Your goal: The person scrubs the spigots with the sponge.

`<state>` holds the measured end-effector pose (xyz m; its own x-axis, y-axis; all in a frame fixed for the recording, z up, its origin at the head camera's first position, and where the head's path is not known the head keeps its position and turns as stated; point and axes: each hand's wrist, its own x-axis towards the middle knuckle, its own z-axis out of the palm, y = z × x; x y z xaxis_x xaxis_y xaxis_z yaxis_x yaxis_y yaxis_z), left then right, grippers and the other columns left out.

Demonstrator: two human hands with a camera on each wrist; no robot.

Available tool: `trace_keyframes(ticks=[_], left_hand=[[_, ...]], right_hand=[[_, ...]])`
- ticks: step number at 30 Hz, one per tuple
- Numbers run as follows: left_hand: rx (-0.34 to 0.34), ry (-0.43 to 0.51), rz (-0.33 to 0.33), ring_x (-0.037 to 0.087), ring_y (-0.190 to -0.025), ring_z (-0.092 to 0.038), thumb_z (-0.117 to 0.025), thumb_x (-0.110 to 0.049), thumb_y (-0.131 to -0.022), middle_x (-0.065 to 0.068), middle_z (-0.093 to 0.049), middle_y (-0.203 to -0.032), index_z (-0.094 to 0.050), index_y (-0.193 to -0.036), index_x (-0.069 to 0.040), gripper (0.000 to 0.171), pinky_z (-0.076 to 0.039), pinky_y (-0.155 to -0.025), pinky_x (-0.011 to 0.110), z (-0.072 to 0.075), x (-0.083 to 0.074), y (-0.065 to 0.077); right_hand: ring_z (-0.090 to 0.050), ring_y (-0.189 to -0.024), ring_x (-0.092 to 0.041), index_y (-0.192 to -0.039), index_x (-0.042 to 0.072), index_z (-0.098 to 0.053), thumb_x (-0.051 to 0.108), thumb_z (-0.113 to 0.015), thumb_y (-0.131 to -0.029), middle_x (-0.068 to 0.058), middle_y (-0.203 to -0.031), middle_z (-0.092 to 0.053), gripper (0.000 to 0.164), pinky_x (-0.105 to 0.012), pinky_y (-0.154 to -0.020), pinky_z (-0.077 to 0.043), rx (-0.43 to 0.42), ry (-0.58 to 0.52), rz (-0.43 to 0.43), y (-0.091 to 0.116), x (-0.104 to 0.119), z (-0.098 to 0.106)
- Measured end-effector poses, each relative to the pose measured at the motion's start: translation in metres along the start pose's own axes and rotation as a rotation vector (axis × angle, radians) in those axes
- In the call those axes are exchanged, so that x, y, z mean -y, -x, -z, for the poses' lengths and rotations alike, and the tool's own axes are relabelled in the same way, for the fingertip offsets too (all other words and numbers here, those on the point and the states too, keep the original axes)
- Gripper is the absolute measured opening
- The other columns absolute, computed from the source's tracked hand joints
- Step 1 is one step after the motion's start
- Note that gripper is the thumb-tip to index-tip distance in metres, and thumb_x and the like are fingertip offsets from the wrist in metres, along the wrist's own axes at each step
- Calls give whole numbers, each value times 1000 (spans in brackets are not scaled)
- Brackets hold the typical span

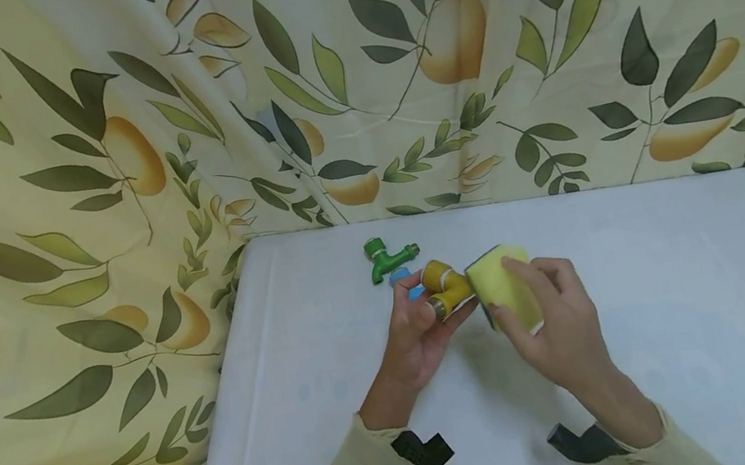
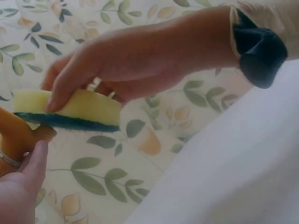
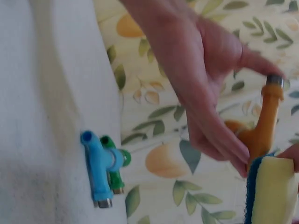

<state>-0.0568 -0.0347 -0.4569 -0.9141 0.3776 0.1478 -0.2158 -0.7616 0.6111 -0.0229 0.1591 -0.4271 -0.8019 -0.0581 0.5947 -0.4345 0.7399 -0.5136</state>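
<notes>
My left hand [image 1: 417, 341] holds a yellow-orange plastic tap [image 1: 451, 289] above the table, with the thumb by its metal-tipped end. In my right hand [image 1: 564, 323] is a yellow sponge [image 1: 508, 287], gripped between thumb and fingers. The sponge's dark green-blue scouring side [image 2: 65, 122] faces the tap and meets its body in the left wrist view. Seen from the right wrist, the tap [image 3: 262, 126] has its metal tip up near the left thumb, and the sponge [image 3: 273, 191] lies against its lower end.
A green tap [image 1: 388, 257] lies towards the back of the white-covered table [image 1: 693, 309]. Beside it is a blue tap [image 3: 99, 168], partly behind the left hand in the head view. A curtain [image 1: 509, 75] with leaves and fruit hangs behind the table and along the left.
</notes>
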Motion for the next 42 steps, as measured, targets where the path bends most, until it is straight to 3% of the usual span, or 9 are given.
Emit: trace_keyframes(ticks=[7, 10, 16, 23, 30, 35, 42], left_hand=[[-5, 39, -19, 18, -121, -61, -87, -43, -80, 5, -50, -133, -30, -128, -21, 78, -51, -107, 41, 0, 1, -1], [-1, 50, -29, 19, -122, -60, -86, -42, -81, 5, -50, -134, -30, -129, -21, 77, -51, -107, 41, 0, 3, -1], [-42, -9, -26, 12, -114, -59, -88, -44, -79, 4, -51, -132, -24, -136, -22, 88, -52, -101, 27, -4, 5, -2], [-65, -17, -50, 11, -112, -59, -91, -41, -76, 4, -48, -134, -27, -130, -24, 85, -52, -98, 24, -7, 7, -2], [-43, -20, -72, 12, -114, -58, -89, -39, -79, 4, -45, -137, -27, -131, -25, 82, -52, -98, 22, -7, 5, -2], [-46, -34, -81, 11, -111, -59, -88, -36, -80, 3, -45, -137, -26, -131, -24, 81, -53, -98, 21, -5, 5, -2], [-33, -46, -95, 11, -113, -58, -87, -38, -81, 3, -45, -137, -25, -131, -24, 81, -52, -98, 21, -3, 6, -1]], right_hand=[[-57, -96, -28, -134, 6, -63, 22, -81, -78, -21, -112, -56, 61, -39, -67, -53, 18, 4, -44, 0, -4, -2], [-56, -98, -26, -137, 8, -61, 19, -80, -80, -19, -115, -57, 61, -32, -71, -49, 0, -27, -79, 1, -1, -3], [-54, -101, -19, -139, 4, -57, 25, -74, -86, -17, -119, -59, 59, -19, -78, -45, 38, -187, 40, 5, 14, -8], [-55, -101, -18, -137, 3, -58, 36, -68, -94, -15, -119, -61, 55, -13, -83, -45, 25, -214, 77, 3, 23, -10], [-57, -100, -21, -133, 2, -61, 56, -57, -98, -17, -114, -61, 64, -11, -86, -44, -8, -206, 106, 1, 23, -13], [-57, -102, -22, -132, 3, -63, 59, -56, -97, -19, -112, -59, 66, -10, -87, -42, -27, -186, 100, -1, 22, -14], [-55, -97, -22, -125, 3, -68, 58, -60, -95, -18, -107, -59, 64, -14, -81, -45, -78, -184, 155, -2, 19, -15]])
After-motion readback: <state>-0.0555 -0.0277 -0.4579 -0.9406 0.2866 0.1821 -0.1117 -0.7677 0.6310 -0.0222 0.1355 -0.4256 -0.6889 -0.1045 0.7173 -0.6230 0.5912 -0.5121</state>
